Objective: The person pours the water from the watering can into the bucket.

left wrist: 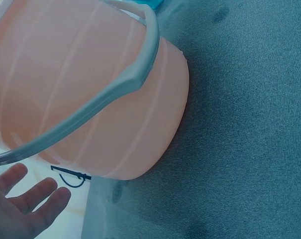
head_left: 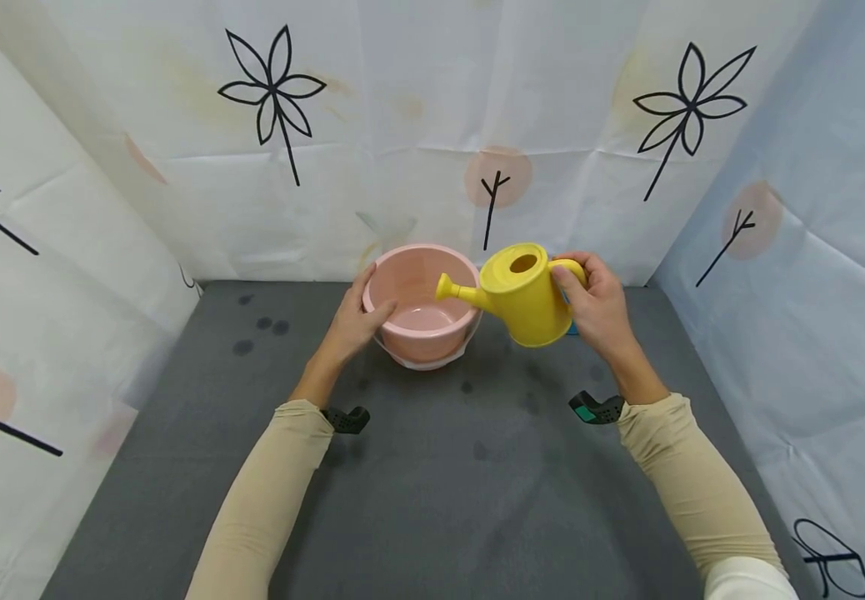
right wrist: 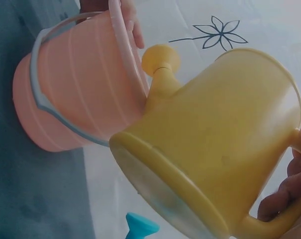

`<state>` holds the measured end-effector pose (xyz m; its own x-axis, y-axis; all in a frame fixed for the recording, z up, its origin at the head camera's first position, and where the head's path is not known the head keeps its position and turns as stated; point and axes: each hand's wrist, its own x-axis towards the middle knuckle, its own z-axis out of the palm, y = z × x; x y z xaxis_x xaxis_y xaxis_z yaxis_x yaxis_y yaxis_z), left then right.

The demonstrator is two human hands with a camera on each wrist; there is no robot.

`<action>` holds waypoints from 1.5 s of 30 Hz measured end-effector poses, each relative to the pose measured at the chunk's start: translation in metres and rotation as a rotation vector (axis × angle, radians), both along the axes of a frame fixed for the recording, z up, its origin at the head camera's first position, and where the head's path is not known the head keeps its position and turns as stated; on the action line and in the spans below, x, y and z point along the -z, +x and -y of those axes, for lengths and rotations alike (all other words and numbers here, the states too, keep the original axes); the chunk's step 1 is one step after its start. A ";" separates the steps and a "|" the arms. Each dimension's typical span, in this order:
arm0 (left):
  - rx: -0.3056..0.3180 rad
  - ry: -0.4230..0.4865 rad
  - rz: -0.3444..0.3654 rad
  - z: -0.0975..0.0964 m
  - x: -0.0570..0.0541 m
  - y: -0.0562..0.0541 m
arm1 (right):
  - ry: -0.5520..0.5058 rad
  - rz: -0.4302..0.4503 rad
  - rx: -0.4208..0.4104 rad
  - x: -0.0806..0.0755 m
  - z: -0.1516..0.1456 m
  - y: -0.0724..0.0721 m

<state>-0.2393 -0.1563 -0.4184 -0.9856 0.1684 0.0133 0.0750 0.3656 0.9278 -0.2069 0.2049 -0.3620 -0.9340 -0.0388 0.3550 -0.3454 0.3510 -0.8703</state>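
A pink bucket (head_left: pixel 421 337) with a light handle (left wrist: pixel 110 94) stands on the dark grey table near the back. My left hand (head_left: pixel 353 325) holds its rim on the left, thumb across the edge. In the left wrist view, several fingertips (left wrist: pixel 50 196) of that hand spread beside the bucket's wall. My right hand (head_left: pixel 597 304) grips the looped handle of a yellow watering can (head_left: pixel 526 304), raised and tilted to the left. Its spout (right wrist: pixel 160 64) points over the right part of the bucket's rim, and no water shows at the spout.
A blue piece with a flared end (right wrist: pixel 140 226) lies behind the watering can. Dark spots (head_left: pixel 245 347) mark the grey table (head_left: pixel 432 483). White cloth walls (head_left: pixel 402 100) with drawn black flowers enclose the back and sides.
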 end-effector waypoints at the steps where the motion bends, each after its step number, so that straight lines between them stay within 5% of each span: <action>1: -0.001 0.002 -0.002 0.001 0.006 -0.003 | 0.009 -0.004 0.007 0.000 0.000 0.000; 5: -0.011 0.011 -0.011 0.003 0.028 -0.015 | 0.029 -0.011 0.033 0.001 0.000 -0.001; 8: -0.015 0.006 -0.027 0.003 0.032 -0.016 | 0.034 -0.019 0.042 0.000 0.001 -0.002; 22: -0.031 0.066 -0.053 0.001 0.034 -0.015 | 0.125 -0.056 0.048 -0.008 0.003 -0.007; 37: 0.017 0.125 0.010 0.002 0.031 -0.015 | 0.196 -0.167 0.016 -0.016 0.004 -0.011; 45: 0.016 0.145 -0.031 0.003 0.032 -0.016 | 0.226 -0.197 0.005 -0.018 0.005 -0.016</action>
<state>-0.2552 -0.1592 -0.4508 -0.9816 0.1784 0.0688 0.1090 0.2264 0.9679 -0.2231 0.1999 -0.3437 -0.8486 -0.1334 0.5119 -0.4975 0.5303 -0.6865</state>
